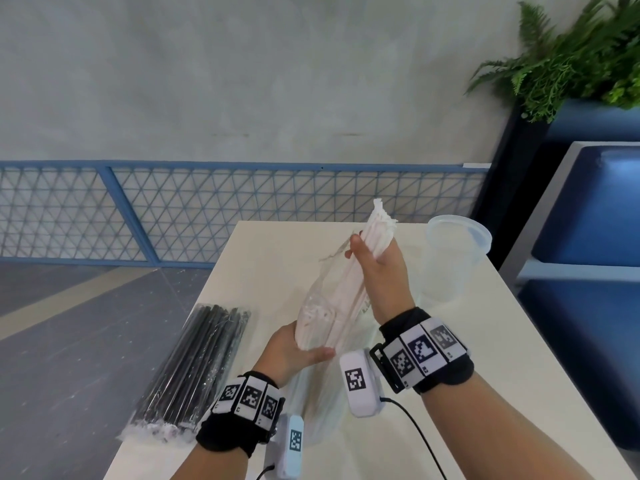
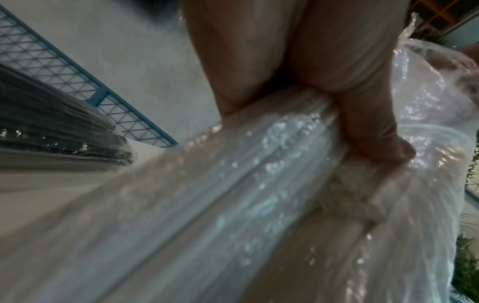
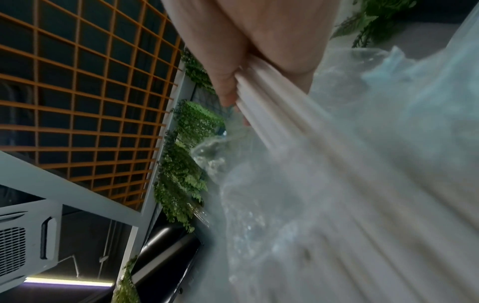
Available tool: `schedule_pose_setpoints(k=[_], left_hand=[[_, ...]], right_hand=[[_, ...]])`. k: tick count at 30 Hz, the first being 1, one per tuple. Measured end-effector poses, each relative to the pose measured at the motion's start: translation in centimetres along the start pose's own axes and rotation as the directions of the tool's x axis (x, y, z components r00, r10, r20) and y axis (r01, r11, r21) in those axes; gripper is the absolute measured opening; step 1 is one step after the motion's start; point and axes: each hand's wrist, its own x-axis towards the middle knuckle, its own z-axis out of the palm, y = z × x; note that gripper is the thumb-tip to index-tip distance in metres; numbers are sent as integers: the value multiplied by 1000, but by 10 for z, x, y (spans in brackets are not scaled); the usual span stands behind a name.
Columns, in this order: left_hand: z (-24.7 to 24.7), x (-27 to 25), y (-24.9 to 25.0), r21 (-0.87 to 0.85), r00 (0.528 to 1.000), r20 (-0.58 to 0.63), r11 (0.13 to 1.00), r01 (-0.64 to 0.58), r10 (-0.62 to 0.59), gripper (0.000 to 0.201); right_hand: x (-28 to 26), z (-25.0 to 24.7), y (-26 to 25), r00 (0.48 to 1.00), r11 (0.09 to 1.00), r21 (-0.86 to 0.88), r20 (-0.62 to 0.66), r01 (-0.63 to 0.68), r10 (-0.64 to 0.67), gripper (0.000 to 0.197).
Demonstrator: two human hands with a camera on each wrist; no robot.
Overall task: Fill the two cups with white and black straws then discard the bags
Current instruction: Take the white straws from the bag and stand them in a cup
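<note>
Hands both clamped: right hand [image 1: 375,263] grips white paper straws [image 1: 349,289], left hand [image 1: 294,351] their clear plastic bag [image 1: 317,303]; a snag could scatter them.

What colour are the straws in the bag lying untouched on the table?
Black, in a sealed clear plastic bag of straws; clearest in the head view.

The right hand [image 3: 249,47] comes down from the top edge, its fingers [image 3: 225,86] and thumb curled round a bundle of white straws [image 3: 298,131] that runs down to the lower right, blurred there. Clear crinkled plastic bag [image 3: 259,205] film hangs around the bundle below the grip. On the left is an orange grid panel [image 3: 85,98] in a pale frame, with fern fronds [image 3: 181,164] just beside it.
</note>
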Motion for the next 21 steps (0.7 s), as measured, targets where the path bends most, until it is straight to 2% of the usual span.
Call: schedule_pose_setpoints(k=[3,6,9,13,16,19,21], left_hand=[[0,-1,0,-5,1000,0,1000,8,-8,36],[1,-3,1,-29,1000,-3,1000,8,-8,36],[2,-5,4,-17,1000,-5,1000,-17,17,38],[1,-4,4,12,1000,-12,1000,-14,14,39],[2,-3,2,4,1000,-26,1000,-4,4,36],[3,-5,2,-17,999,-46,1000,5,-6,31],[3,-7,2,-32,997,-73,999,0,-3,33]], right_hand=[[0,-5,-6,1000,997,78,-15,-9,10,24],[-9,-5,1,989,980,139,56,-142,135,24],[-22,1,14,962,961,93,112,-260,249,16],[-17,3,8,981,973,126,26,-194,193,25],[-9,1,-1,989,970,197,-24,-140,147,18],[-8,0,2,981,957,216,30,-196,194,14],[-12,2,9,961,951,152,114,-268,253,16]])
